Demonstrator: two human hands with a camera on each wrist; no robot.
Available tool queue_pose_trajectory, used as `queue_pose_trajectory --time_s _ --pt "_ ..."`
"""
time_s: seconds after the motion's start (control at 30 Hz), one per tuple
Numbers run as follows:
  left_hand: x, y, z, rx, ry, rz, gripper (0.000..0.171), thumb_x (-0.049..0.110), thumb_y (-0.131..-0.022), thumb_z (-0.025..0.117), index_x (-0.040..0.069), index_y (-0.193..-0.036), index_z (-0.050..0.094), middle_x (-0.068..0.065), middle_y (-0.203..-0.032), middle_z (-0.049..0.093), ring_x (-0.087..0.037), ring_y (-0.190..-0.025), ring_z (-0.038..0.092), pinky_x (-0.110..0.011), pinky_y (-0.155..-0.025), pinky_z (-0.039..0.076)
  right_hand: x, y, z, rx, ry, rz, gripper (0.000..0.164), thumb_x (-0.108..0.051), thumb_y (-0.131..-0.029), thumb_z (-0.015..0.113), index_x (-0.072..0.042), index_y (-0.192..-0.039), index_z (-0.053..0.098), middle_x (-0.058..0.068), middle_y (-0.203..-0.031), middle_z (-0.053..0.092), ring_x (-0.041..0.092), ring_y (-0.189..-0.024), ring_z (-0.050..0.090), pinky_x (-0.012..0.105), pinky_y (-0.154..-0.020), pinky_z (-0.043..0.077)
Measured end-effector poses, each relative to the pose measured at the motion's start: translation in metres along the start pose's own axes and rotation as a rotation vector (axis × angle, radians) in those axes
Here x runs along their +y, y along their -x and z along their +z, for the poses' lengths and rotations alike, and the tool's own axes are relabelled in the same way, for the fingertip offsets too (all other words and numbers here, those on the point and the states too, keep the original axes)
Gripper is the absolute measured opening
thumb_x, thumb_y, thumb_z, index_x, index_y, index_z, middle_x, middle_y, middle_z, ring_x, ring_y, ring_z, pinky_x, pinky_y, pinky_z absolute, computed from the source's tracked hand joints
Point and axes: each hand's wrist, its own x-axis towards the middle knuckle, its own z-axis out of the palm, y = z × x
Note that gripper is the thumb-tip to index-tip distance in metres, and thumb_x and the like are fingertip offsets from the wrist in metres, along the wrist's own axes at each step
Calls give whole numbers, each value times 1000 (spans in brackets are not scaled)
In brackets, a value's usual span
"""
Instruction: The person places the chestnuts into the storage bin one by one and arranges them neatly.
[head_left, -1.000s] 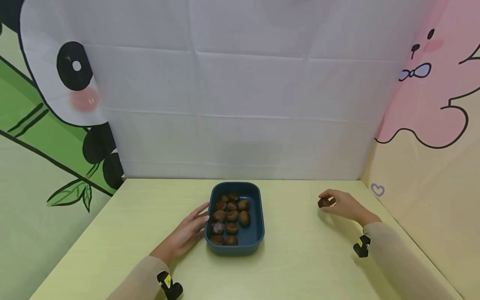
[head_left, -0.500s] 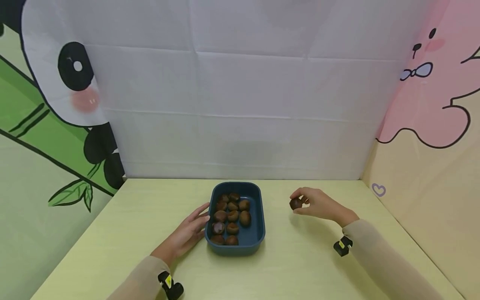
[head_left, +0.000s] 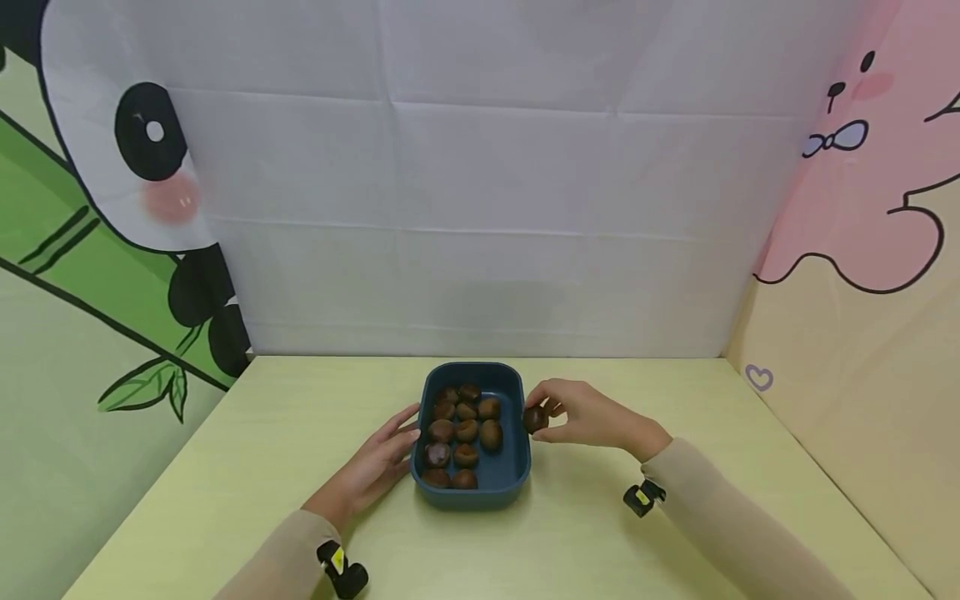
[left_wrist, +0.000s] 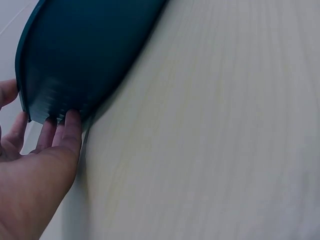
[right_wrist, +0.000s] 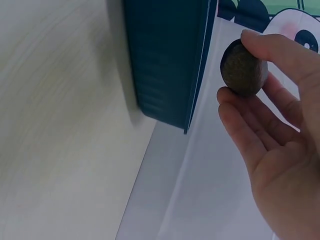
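A dark blue rectangular bin [head_left: 504,493] stands on the table, with several brown chestnuts [head_left: 466,431] gathered mostly along its left and middle. My left hand [head_left: 372,467] rests its fingertips against the bin's left wall, fingers extended; the left wrist view shows those fingers [left_wrist: 73,131] on the outer side. At the bin's right rim, my right hand [head_left: 592,415] pinches a single chestnut [head_left: 536,419] between thumb and fingers. In the right wrist view this chestnut [right_wrist: 243,69] is held above the level of the bin's rim, just outside it.
The pale yellow table [head_left: 300,433] ends at a white cloth backdrop [head_left: 487,275]. Printed panels close off both sides, a panda [head_left: 150,192] on the left and a pink animal [head_left: 862,208] on the right. Bare blue floor [head_left: 504,467] shows along the bin's right side.
My right hand has carried the pinched chestnut leftward across the table, from near the right side to the bin's right rim. My left hand and the bin stay in place.
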Motion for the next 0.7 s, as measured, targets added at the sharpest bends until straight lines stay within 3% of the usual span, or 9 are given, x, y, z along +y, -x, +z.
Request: queue_pose_trajectory --time_s 0.17,0.33,0.57,0.7 --pt "0 -1 0 -2 20 0 65 20 -107 50 16 -162 16 -18 -163 17 -31 -148 24 -47 -116 26 -8 -12 12 -23 -12 -39 39 -18 -88 80 -9 -121 62 -1 -113 62 15 -98 65 37 -87 56" --pt "0 -1 0 -7 22 4 64 20 -107 49 16 -162 16 -18 -163 17 -32 -148 24 -50 -117 23 -10 -21 25 -81 -21 -27 37 -18 -90 78 -12 -121 61 -3 -112 61 10 -95 63 34 -87 55" --pt "1 -1 1 -8 26 -1 63 19 -108 48 16 -162 16 -19 -163 16 -33 -148 22 -51 -117 22 -14 -28 38 -164 34 -29 36 -23 -89 79 -16 -120 62 -9 -109 63 10 -94 63 38 -85 55" --pt "0 -1 1 -6 29 -2 63 19 -108 48 16 -162 16 -19 -163 16 -32 -148 22 -51 -117 22 -16 -31 43 -204 75 -45 34 -23 -88 80 -16 -118 64 -9 -107 63 9 -92 63 31 -82 54"
